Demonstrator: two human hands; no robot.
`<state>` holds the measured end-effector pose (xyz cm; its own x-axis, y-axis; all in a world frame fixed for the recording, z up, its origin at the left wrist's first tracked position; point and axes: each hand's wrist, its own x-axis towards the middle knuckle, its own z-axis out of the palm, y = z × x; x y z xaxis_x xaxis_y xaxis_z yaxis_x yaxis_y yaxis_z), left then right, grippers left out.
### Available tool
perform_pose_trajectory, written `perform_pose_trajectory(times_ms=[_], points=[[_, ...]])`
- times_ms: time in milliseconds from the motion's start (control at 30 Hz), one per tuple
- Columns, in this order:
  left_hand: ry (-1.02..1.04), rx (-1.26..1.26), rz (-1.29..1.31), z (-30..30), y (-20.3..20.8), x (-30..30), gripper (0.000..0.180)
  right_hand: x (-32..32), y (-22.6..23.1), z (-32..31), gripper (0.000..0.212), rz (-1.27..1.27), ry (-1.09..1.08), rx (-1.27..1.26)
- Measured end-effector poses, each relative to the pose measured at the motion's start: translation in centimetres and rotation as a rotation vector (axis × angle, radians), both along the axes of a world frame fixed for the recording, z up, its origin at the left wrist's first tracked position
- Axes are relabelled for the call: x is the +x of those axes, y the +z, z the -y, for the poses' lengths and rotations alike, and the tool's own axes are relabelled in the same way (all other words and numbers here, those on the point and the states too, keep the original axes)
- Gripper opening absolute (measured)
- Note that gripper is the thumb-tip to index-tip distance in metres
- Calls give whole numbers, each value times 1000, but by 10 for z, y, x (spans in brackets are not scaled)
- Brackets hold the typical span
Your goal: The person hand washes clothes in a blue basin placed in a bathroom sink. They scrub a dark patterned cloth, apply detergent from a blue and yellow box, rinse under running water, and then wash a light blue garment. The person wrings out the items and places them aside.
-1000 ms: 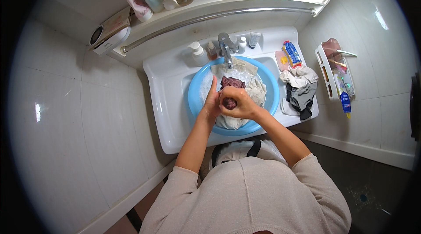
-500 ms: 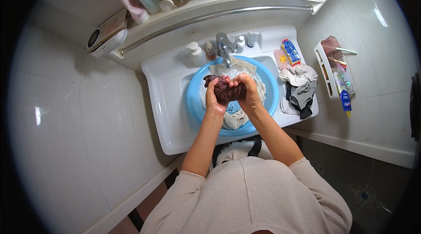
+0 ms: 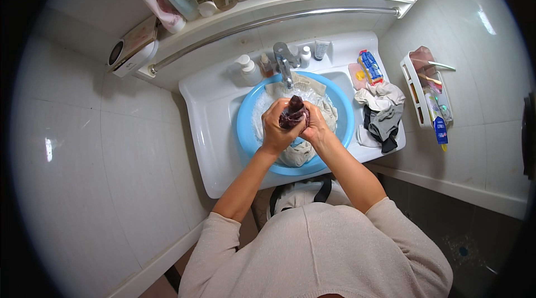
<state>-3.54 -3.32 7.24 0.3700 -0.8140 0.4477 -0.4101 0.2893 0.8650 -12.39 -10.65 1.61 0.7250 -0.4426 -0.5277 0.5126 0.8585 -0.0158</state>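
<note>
Bunched up between my hands is a wet dark maroon cloth [image 3: 295, 112], one end of it poking upward; its full shape is hidden. My left hand [image 3: 274, 130] is wrapped round it from the left, and my right hand [image 3: 316, 125] grips it from the right, the two hands pressed close together. Both are over a light blue basin [image 3: 244, 125] standing in the sink. In the basin, pale wet clothes [image 3: 297, 154] lie in sudsy water. The chrome faucet [image 3: 285, 64] reaches over the basin's far rim, just beyond my hands.
The white sink [image 3: 207, 147] surrounds the basin. A pump bottle [image 3: 247, 67] and small bottles line its back. Right of the basin lie a clothes pile [image 3: 383, 109] and a blue-yellow packet [image 3: 369, 67]. A metal rail [image 3: 268, 21] runs beneath a shelf; a holder [image 3: 420, 94] hangs on the right wall.
The maroon cloth has gone from stretched sideways between my hands to bunched upright. My left hand has turned over round it, and my hands have come closer together.
</note>
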Motion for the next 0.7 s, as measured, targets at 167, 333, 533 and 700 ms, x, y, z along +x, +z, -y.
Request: perform_pose_trajectory(times_ms=[167,333,533,700], points=[[-148,-193,259,1,21,-3,28,-4,25,17,11,-57,312,-121],[-318,-253,397,-2,22,-7,30,-1,60,26,15,-307,646,-149],[-465,-260,549,-7,12,-9,28,8,38,25,6,-324,891,-413],[-564,-265,684,-10,-7,-12,25,20,34,20,4,-368,1074,-480]])
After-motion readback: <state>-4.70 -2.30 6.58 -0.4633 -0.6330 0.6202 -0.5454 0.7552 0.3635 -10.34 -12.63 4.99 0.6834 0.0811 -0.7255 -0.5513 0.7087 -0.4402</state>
